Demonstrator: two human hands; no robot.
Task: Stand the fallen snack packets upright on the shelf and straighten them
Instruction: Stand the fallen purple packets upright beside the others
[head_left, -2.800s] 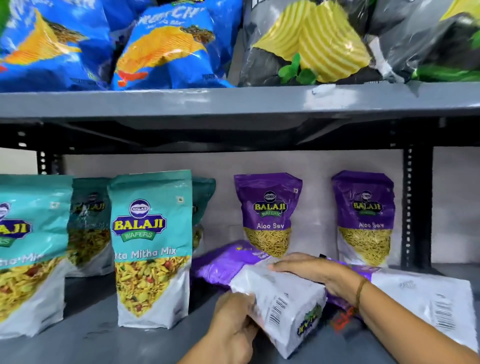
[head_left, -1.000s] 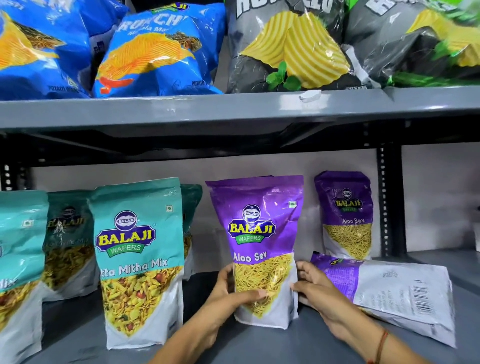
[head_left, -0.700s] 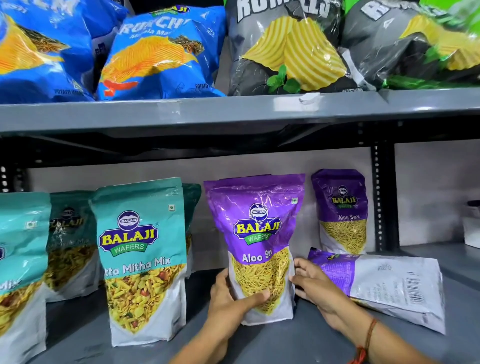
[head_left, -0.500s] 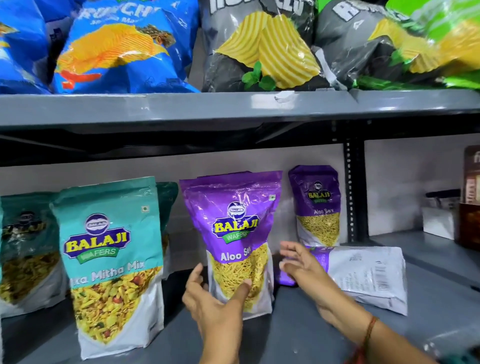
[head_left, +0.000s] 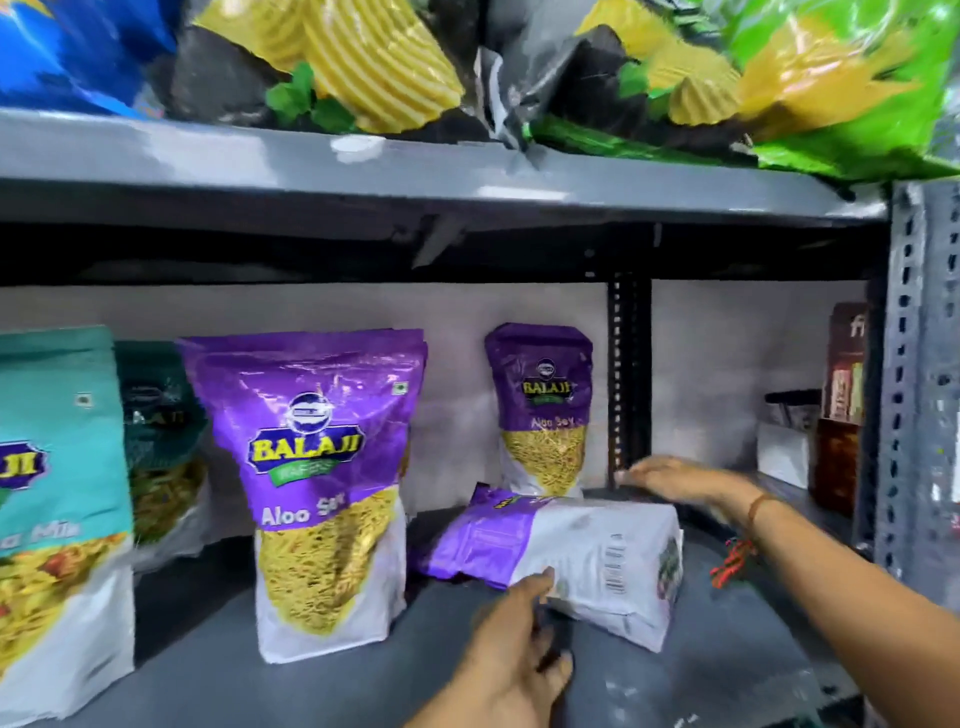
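On the grey shelf (head_left: 218, 675), from the left: teal mix packets (head_left: 57, 514) standing upright, front one facing out, a second teal packet (head_left: 161, 447) behind. Next, a purple Aloo Sev packet (head_left: 322, 493) on its base near the front edge, face forward, standing free with neither hand on it. Farther back against the wall, a smaller-looking purple packet (head_left: 543, 410), also upright.

Right of centre, one fallen purple packet (head_left: 561, 556) lying on its side, white back and barcode turned up, purple top pointing left, base to the right. Judged from the layout: most of the row done, this one packet left to raise and square with its neighbours.

Left hand (head_left: 514, 654) low in front, fingers (head_left: 535, 582) loosely spread, tips touching or just short of the packet's near lower edge; motion blur, contact not certain, nothing gripped. Right hand (head_left: 685, 483) flat and open over the packet's far upper edge, fingers extended to the left, hovering just above or brushing it; no closed hold visible. Orange band and red thread at the right wrist.

Far right, beyond the slotted upright (head_left: 628, 374), some boxes (head_left: 836, 415), not part of the job. Overhead, chip bags (head_left: 363, 57) on the upper shelf.
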